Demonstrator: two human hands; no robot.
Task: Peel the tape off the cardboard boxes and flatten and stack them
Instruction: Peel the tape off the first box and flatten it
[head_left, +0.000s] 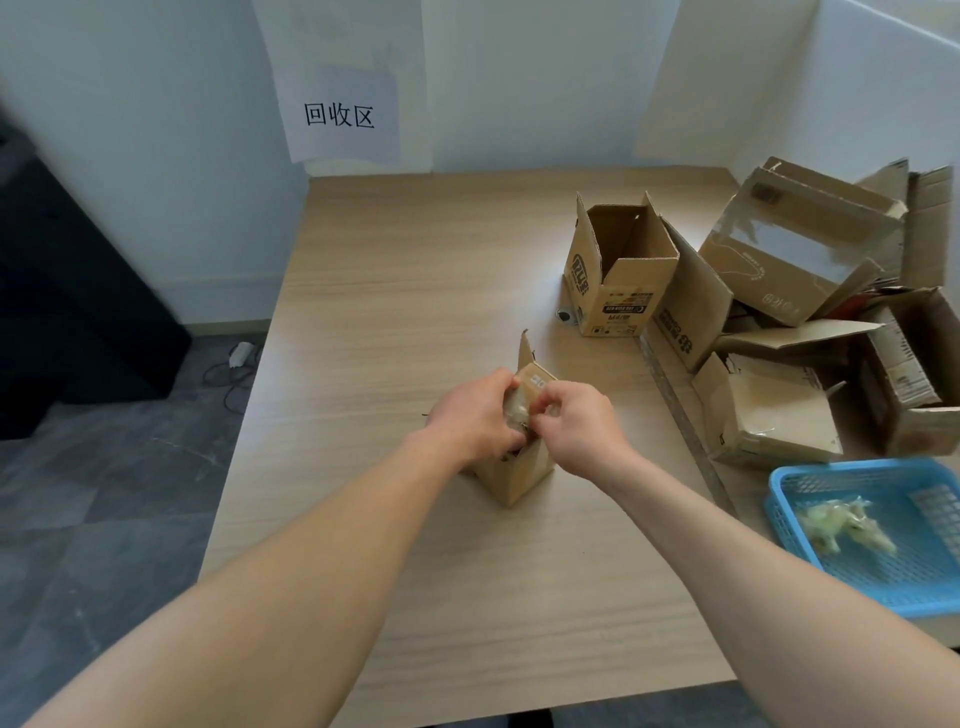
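**Both hands on a taped box at mid-tabletop**

Far left of the box (514, 473), off the tabletop (389, 312), a black cabinet (62, 291) stands on the grey floor. A white adapter (240, 353) with its cable lies on the floor between the cabinet and the box. Behind the box and to the left, a paper sign (340, 117) with three printed characters hangs on the wall.

The box stands upright near the middle of the tabletop, with one flap pointing up. The left hand (475, 415) grips its top from the left, fingers curled over the edge. Crumpled clear tape (517, 410) sits at the box's top between the two hands. The right hand (576, 426) touches the box from the right, its fingertips pinching the tape.

Behind the box and to the right stands an open box (618, 291), flaps up, well apart from it. Farther right lies a loose pile (795, 260) of boxes, some tilted, some partly flattened. Right of the box, at the near edge, a blue basket (779, 499) holds tape scraps (847, 527).
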